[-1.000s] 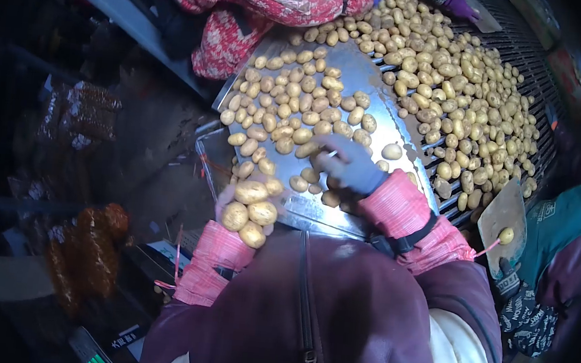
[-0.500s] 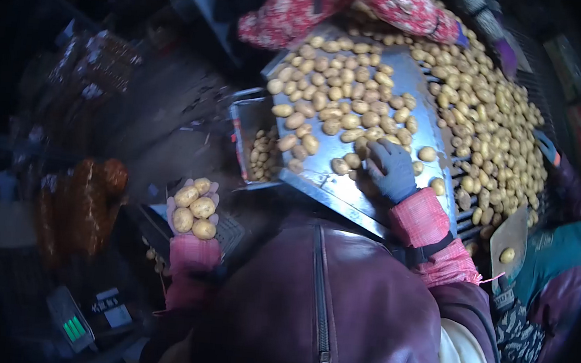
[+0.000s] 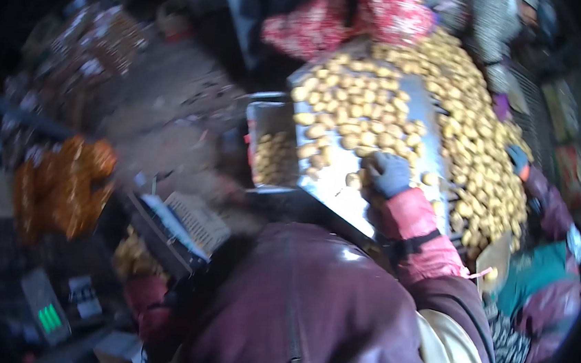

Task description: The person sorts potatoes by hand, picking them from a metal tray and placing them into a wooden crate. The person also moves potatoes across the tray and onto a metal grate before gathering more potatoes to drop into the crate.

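Observation:
My right hand point(image 3: 391, 174), in a grey-blue glove, is low over the sloping metal tray point(image 3: 334, 192). Its fingers curl round a potato at the near edge of a spread of potatoes point(image 3: 352, 111); the glove covers most of that potato. Down at the left, my left arm in a pink sleeve point(image 3: 145, 300) reaches beside a dark box. Yellowish potatoes point(image 3: 135, 254) show in a blur beyond the cuff, and the left fingers cannot be made out among them.
A bin point(image 3: 275, 188) with potatoes stands left of the tray. A large potato heap point(image 3: 480, 143) lies on the right, where co-workers' gloved hands point(image 3: 518, 158) reach in. Orange net sacks point(image 3: 65, 186), a grey crate point(image 3: 197, 222) and a lit scale display point(image 3: 49, 318) are at left.
My left hand, earlier palm up with several potatoes on it, has dropped down and toward me beside the box. My right hand stays at the same potatoes while the view shifts.

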The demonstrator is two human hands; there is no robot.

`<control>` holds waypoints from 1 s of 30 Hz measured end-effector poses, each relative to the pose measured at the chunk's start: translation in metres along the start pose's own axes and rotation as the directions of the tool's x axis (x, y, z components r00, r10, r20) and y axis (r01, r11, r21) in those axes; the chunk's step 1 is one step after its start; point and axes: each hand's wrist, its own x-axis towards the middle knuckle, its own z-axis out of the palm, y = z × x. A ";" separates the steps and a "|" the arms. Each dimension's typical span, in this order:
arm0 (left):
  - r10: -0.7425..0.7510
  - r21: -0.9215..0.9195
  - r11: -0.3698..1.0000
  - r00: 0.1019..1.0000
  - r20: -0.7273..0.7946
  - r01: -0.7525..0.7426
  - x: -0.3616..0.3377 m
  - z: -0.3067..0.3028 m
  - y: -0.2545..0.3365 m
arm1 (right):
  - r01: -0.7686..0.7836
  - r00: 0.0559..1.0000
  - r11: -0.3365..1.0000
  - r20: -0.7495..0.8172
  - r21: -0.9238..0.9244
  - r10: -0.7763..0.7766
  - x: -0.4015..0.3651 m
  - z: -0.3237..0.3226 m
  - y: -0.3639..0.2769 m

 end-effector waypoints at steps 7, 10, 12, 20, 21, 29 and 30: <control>-0.608 -0.532 0.522 0.728 0.316 0.667 -0.035 0.026 -0.038 | -0.148 0.922 0.951 -0.309 0.271 0.232 -0.001 -0.005 0.033; -0.659 -0.711 0.056 0.561 0.501 0.701 -0.027 0.032 -0.039 | -0.264 0.910 0.922 -0.244 0.283 0.336 0.022 0.003 0.068; -0.623 -0.740 -0.212 0.496 0.606 0.638 -0.027 0.031 -0.032 | -0.265 0.950 0.942 -0.109 0.209 0.291 0.037 -0.019 0.066; -0.331 -0.657 -0.653 0.640 0.694 0.375 0.010 0.007 0.038 | -0.305 0.952 0.946 0.030 0.109 0.303 0.080 -0.008 0.075; -0.239 -0.595 -0.718 0.676 0.698 0.361 0.020 0.008 0.047 | -0.330 0.941 0.933 0.121 0.142 0.315 0.083 -0.015 0.076; 0.049 -0.664 -0.461 0.764 0.644 0.589 0.090 -0.125 0.201 | -0.333 0.940 0.934 -0.028 0.133 0.339 0.083 -0.018 0.072; 0.076 -0.715 -0.408 0.802 0.593 0.567 0.099 -0.135 0.219 | -0.364 0.928 0.910 0.000 0.198 0.372 0.081 -0.019 0.072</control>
